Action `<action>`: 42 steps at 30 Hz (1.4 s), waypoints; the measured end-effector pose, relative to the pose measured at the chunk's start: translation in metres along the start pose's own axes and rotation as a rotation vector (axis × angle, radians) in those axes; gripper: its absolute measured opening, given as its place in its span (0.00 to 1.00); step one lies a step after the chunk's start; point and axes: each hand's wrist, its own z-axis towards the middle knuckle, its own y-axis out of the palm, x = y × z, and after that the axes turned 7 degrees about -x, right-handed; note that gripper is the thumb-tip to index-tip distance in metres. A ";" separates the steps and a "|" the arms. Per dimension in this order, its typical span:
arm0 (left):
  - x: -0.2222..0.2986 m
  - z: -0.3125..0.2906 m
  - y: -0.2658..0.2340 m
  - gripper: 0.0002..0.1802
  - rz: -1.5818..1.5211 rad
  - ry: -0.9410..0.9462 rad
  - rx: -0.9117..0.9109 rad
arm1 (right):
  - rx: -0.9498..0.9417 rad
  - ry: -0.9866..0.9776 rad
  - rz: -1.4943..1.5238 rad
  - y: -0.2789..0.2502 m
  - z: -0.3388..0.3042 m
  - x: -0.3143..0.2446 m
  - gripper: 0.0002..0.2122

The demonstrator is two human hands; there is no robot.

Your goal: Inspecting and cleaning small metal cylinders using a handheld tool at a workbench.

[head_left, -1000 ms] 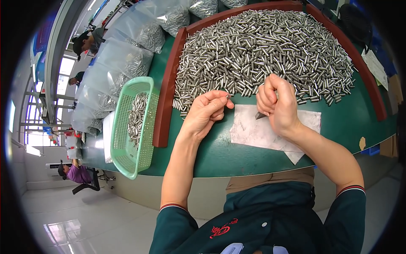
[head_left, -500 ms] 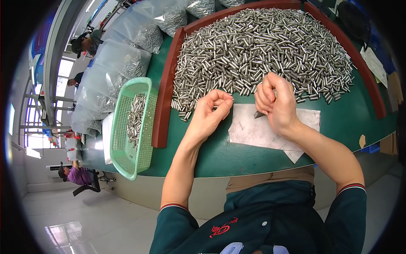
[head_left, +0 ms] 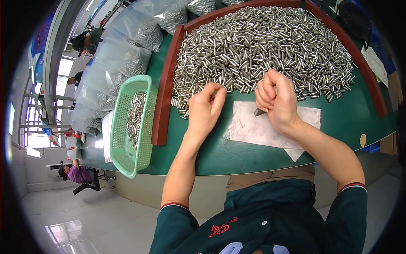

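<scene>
A broad heap of small shiny metal pins (head_left: pixel 258 51) covers the far part of the green table. At its near left edge is my left hand (head_left: pixel 204 111), thumb and forefinger pinched together over the pins; whatever is between them cannot be made out. My right hand (head_left: pixel 277 101) is curled into a fist around a dark pointed tool (head_left: pixel 259 112), of which only the short grey tip sticks out below the fingers. Under that hand lies a smudged white cloth or paper sheet (head_left: pixel 258 131), with a second corner poking out at its near right.
Dark red rails (head_left: pixel 163 110) border the heap. Left of them stands a light green perforated basket (head_left: pixel 122 163) partly filled with pins. Clear plastic bags (head_left: pixel 127 59) of pins line the far left. Other people (head_left: pixel 80 174) are off to the left.
My left hand has shifted a little left and upward from beside the sheet to the heap's edge, turning its back upward. The right hand has hardly moved.
</scene>
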 end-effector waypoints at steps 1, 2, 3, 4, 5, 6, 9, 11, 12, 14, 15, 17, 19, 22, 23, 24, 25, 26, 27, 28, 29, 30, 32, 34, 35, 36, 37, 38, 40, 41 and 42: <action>0.001 -0.001 0.003 0.06 0.116 0.026 -0.018 | 0.007 0.003 0.001 0.000 0.000 0.000 0.18; 0.002 0.000 0.005 0.05 0.220 0.107 0.000 | 0.007 0.003 0.001 0.000 0.000 0.000 0.18; 0.001 0.001 0.005 0.05 0.220 0.107 0.000 | 0.007 0.003 0.001 0.000 0.000 0.000 0.18; -0.001 0.001 0.005 0.05 0.283 0.133 -0.023 | 0.008 0.003 0.002 0.001 0.000 0.000 0.18; -0.002 0.001 0.005 0.05 0.344 0.161 -0.047 | 0.009 0.003 0.002 0.000 0.000 0.000 0.18; -0.003 0.001 0.004 0.05 0.344 0.162 -0.048 | 0.009 0.003 -0.003 0.000 0.000 -0.001 0.18; -0.001 0.000 0.002 0.06 0.385 0.123 -0.084 | 0.017 0.005 -0.009 0.000 0.000 -0.001 0.17; -0.001 -0.001 0.000 0.06 0.333 0.063 -0.129 | 0.021 0.006 -0.008 0.001 0.000 -0.001 0.17; -0.002 -0.002 -0.001 0.06 0.335 0.062 -0.126 | 0.012 0.004 -0.010 0.001 0.000 -0.002 0.17; -0.003 -0.002 0.000 0.07 0.339 0.120 -0.100 | 0.002 0.004 -0.012 0.002 0.001 -0.002 0.17; -0.001 -0.003 -0.002 0.06 0.373 0.080 -0.140 | 0.008 0.007 -0.010 0.003 0.001 -0.002 0.17; 0.001 -0.001 -0.003 0.06 0.138 0.040 -0.131 | 0.012 0.009 -0.010 0.002 0.001 -0.002 0.17; 0.008 0.000 -0.008 0.06 -0.510 -0.221 -0.220 | 0.022 0.001 -0.016 -0.002 0.001 -0.002 0.17; -0.008 0.001 -0.023 0.04 -1.441 -0.330 -0.380 | 0.023 0.008 -0.005 0.001 0.000 -0.001 0.17; -0.011 0.000 -0.022 0.03 -1.462 -0.358 -0.354 | 0.016 0.010 -0.002 0.001 0.000 -0.001 0.18; -0.012 0.000 -0.021 0.03 -1.482 -0.387 -0.328 | 0.012 0.008 -0.002 0.002 0.000 -0.001 0.18; -0.013 0.000 -0.021 0.02 -1.443 -0.402 -0.314 | 0.014 0.007 -0.004 0.002 0.000 -0.001 0.18; -0.012 0.000 -0.021 0.02 -1.443 -0.402 -0.314 | 0.020 0.007 -0.008 0.002 -0.001 -0.001 0.18; -0.010 0.002 -0.021 0.02 -1.421 -0.410 -0.315 | 0.020 0.007 -0.008 0.002 -0.001 -0.002 0.18; -0.008 0.002 -0.021 0.03 -1.398 -0.419 -0.315 | 0.024 0.016 -0.033 0.003 -0.001 -0.002 0.18; -0.006 0.003 -0.021 0.03 -1.398 -0.419 -0.315 | 0.028 0.024 -0.058 0.003 -0.001 -0.003 0.18; -0.004 0.004 -0.021 0.04 -1.377 -0.419 -0.301 | 0.028 0.024 -0.058 0.002 0.000 -0.003 0.18; -0.002 0.003 -0.022 0.08 -1.364 -0.427 -0.254 | 0.020 0.013 -0.004 0.000 0.000 -0.002 0.18; -0.006 0.002 -0.025 0.14 -1.395 -0.401 -0.211 | 0.020 0.012 -0.001 0.001 0.000 -0.002 0.18; -0.011 0.002 -0.024 0.14 -1.296 -0.386 -0.196 | 0.023 0.011 -0.001 0.001 0.000 -0.002 0.18; -0.014 0.003 -0.023 0.14 -1.197 -0.370 -0.182 | 0.024 0.011 -0.001 0.001 0.000 -0.002 0.18; -0.019 0.004 -0.021 0.13 -0.941 -0.344 -0.157 | 0.024 0.009 -0.006 0.001 0.000 -0.002 0.18; -0.018 0.006 -0.014 0.11 -0.562 -0.127 -0.032 | 0.022 0.008 -0.010 0.001 0.000 -0.002 0.18; -0.013 0.006 -0.005 0.06 0.012 0.009 0.077 | 0.019 0.010 -0.009 0.002 0.000 -0.002 0.18; -0.011 0.006 -0.003 0.05 0.118 0.054 0.044 | 0.017 0.010 -0.008 0.001 0.000 -0.002 0.18; -0.010 0.006 -0.001 0.05 0.224 0.098 0.011 | 0.018 0.010 -0.007 0.002 0.000 -0.002 0.18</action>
